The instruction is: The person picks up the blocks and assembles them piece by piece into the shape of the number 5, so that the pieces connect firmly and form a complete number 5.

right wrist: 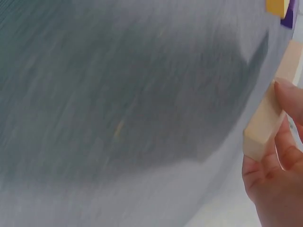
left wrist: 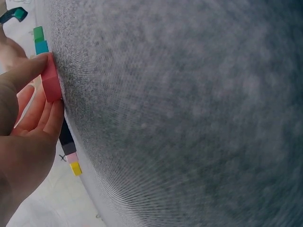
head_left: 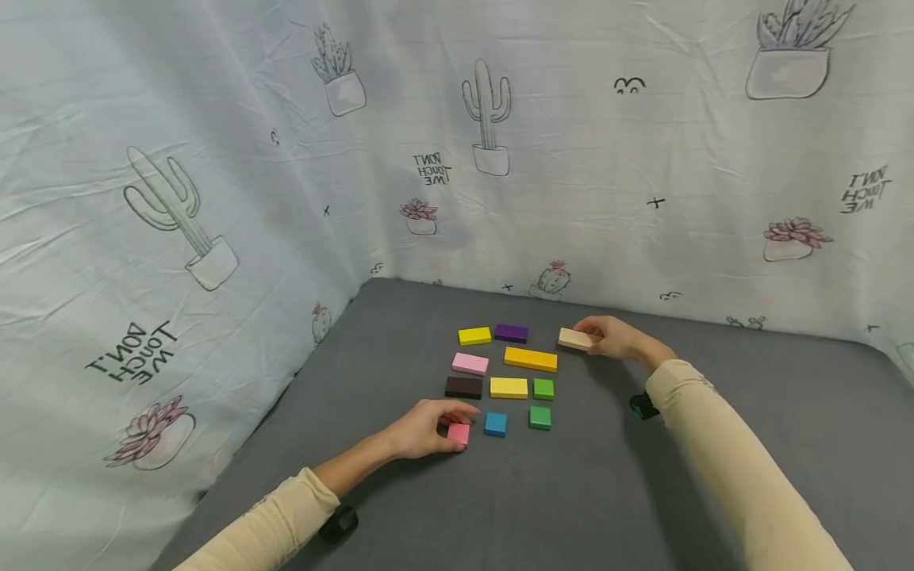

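My left hand (head_left: 420,429) pinches a coral-pink block (head_left: 458,434) between thumb and fingers, at the near left of a group of coloured blocks. In the left wrist view that block (left wrist: 52,82) sits low against the grey surface. At the far right of the group, my right hand (head_left: 620,337) grips a long plain wooden block (head_left: 574,339) by its right end. The right wrist view shows the wooden block (right wrist: 266,113) between thumb and fingers, with a shadow below. A blue block (head_left: 495,424) lies just right of the coral-pink one.
On the grey table (head_left: 571,492) lie a dark block (head_left: 463,388), a light pink block (head_left: 470,364), a purple block (head_left: 511,333), an orange block (head_left: 531,359), two yellow blocks (head_left: 508,388) and two green blocks (head_left: 539,418). A cactus-print curtain (head_left: 571,159) hangs behind.
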A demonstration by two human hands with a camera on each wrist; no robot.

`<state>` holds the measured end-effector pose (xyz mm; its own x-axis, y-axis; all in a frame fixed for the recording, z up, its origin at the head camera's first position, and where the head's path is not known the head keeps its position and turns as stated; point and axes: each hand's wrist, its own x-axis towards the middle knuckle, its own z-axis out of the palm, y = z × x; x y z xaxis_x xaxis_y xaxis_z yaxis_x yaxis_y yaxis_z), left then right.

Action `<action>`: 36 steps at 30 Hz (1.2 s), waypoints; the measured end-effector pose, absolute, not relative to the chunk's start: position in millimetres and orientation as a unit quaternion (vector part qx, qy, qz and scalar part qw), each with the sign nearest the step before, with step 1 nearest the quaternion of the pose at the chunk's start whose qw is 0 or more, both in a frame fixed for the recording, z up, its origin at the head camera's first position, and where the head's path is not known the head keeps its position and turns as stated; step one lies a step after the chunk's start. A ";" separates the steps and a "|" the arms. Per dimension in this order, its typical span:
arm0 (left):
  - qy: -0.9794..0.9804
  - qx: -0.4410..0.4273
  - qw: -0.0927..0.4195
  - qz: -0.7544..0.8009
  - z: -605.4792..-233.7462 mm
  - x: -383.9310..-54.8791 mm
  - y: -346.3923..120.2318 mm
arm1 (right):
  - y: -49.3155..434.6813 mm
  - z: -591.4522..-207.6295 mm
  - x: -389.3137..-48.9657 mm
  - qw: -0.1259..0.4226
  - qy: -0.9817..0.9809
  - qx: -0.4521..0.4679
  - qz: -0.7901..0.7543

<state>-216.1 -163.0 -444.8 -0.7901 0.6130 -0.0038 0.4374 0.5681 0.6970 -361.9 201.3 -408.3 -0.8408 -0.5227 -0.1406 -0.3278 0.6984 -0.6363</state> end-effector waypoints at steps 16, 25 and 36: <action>0.881 0.295 0.114 0.352 -446.6 -214.1 -168.5 | 251.9 -410.5 -350.9 0.193 0.904 -0.238 -0.298; 0.878 0.288 0.127 0.360 -447.3 -215.4 -166.9 | 258.5 -418.6 -348.4 0.186 0.902 -0.231 -0.313; 0.880 0.291 0.128 0.354 -445.3 -216.7 -162.8 | 262.6 -414.8 -343.5 0.124 0.915 -0.227 -0.309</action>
